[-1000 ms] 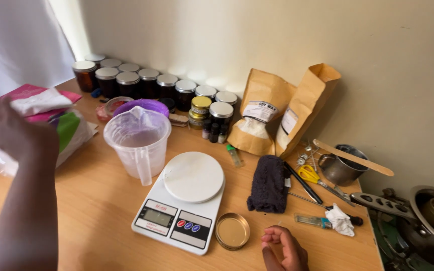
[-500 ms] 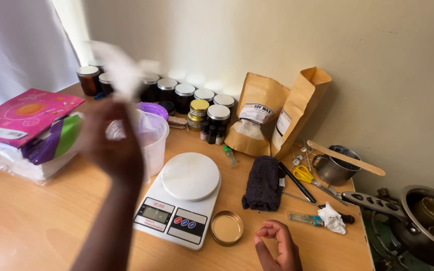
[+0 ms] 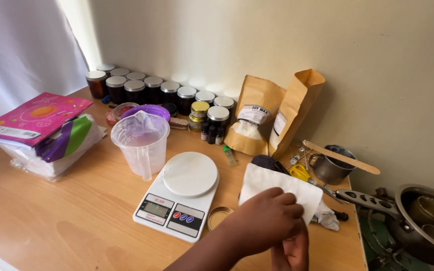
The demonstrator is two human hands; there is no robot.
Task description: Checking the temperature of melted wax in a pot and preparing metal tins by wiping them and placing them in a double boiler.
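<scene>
Left hand (image 3: 264,221) over right hand (image 3: 291,251), both pinching white tissue (image 3: 277,188)

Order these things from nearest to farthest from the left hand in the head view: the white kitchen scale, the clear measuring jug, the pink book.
Measured from the left hand, which holds a white tissue:
1. White kitchen scale, just to its left.
2. Clear measuring jug, farther left, behind the scale.
3. Pink book, at the far left on a plastic pack.
</scene>
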